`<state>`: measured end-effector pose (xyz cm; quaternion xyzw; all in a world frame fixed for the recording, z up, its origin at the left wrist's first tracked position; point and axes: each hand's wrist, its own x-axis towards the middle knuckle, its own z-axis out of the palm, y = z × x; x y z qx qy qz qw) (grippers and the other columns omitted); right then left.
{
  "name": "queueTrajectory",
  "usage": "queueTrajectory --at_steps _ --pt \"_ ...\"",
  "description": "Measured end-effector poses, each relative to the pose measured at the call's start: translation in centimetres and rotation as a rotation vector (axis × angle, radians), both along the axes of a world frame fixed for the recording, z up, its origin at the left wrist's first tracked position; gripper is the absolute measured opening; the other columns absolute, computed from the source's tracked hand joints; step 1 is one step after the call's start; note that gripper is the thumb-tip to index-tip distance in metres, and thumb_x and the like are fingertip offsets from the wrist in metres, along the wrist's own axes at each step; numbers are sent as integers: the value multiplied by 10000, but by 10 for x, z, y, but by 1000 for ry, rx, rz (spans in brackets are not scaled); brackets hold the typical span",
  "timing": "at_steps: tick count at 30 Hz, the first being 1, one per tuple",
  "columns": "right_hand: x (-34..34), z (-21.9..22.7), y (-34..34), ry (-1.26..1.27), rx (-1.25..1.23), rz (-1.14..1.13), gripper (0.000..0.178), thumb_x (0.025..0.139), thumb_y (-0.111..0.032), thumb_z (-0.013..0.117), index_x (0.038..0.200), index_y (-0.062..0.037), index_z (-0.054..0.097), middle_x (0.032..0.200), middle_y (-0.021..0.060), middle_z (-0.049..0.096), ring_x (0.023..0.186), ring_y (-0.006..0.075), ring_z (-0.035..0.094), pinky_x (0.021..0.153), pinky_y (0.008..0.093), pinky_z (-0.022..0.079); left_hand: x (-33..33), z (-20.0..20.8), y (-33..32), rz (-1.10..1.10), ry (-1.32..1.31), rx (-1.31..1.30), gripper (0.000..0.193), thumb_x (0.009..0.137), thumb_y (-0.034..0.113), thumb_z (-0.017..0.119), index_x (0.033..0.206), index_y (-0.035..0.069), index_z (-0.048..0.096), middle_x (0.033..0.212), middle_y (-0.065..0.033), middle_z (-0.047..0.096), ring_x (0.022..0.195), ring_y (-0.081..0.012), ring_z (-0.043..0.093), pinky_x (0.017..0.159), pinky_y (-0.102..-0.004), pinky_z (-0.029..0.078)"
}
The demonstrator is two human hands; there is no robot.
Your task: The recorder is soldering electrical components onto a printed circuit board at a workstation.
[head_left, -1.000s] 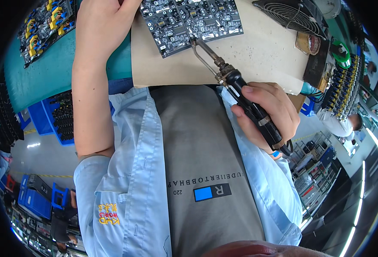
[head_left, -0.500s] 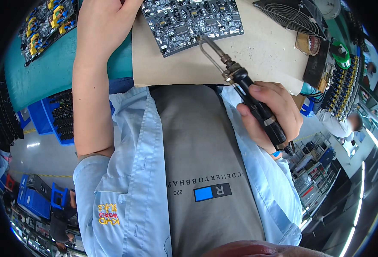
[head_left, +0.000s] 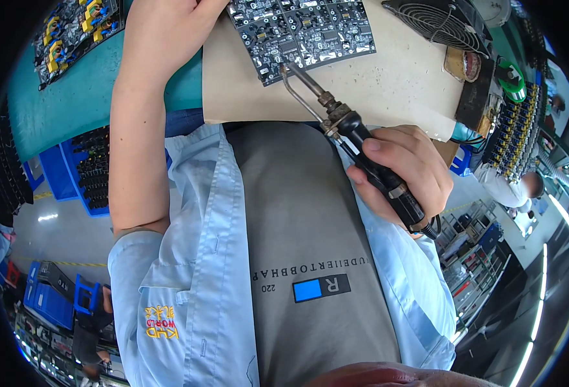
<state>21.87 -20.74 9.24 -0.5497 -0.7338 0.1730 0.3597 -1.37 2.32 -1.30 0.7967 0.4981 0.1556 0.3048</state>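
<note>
1. A dark circuit board panel (head_left: 326, 35), crowded with small silver parts, lies at the top centre on a beige sheet (head_left: 413, 84). The picture's upper border cuts it off, so its full length cannot be told; its near edge slants upward to the right.
2. A black-handled soldering iron (head_left: 351, 129) slants from lower right to upper left. Its 2 metal prongs end over the panel, just inside the near edge, toward the left corner. Whether they touch it cannot be told.
3. The right hand (head_left: 410, 164) grips the handle, thumb and fingers curled around it. From these fingers the panel lies ahead and to the left, well apart, with the iron spanning the gap.
4. The left hand (head_left: 162, 39) is nearer, just beside the panel's left edge. Its fingertips are out of sight, so I cannot tell whether they are open, closed or touching the board.
5. Farther out, a board with yellow parts (head_left: 91, 26) lies at upper left on a teal surface (head_left: 58, 116); a fan with a wire guard (head_left: 439, 22) and a green spool (head_left: 511, 80) sit at right.
</note>
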Motion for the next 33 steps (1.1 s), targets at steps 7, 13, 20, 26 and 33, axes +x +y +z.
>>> queueTrajectory --at_steps 7,13,20,26,33 --pt "-7 0 -2 -25 -49 55 322 789 -123 884 1081 -21 796 987 125 779 790 233 699 757 319 562 2 -1 -1 33 -70 19 169 966 146 678 941 -19 709 818 -83 690 660 -231 559 654 -339 455" --pt "-9 0 -3 -30 -73 67 310 797 -121 880 1081 -27 798 989 120 776 795 228 691 761 317 558 -3 -7 -1 61 -2 -43 173 970 146 673 930 -20 700 818 -85 691 671 -234 566 662 -342 459" --pt "-8 1 -5 -42 -99 71 311 798 -123 880 1082 -27 799 994 116 776 792 226 686 766 318 557 -3 -7 1 20 7 -37 175 974 148 669 938 -20 703 820 -88 692 675 -237 571 665 -343 460" --pt "-9 0 -6 -40 -96 57 317 795 -128 884 1083 -26 799 997 114 776 793 225 686 771 319 558 1 0 -3 -13 -72 107 176 978 149 665 948 -19 706 825 -90 694 678 -239 574 667 -343 461" --pt "-9 0 -7 -50 -102 47 328 786 -132 890 1083 -27 799 1007 114 779 799 226 690 777 321 561 -5 -9 2 23 66 2 174 979 150 665 965 -18 708 834 -88 698 681 -241 579 670 -343 464"
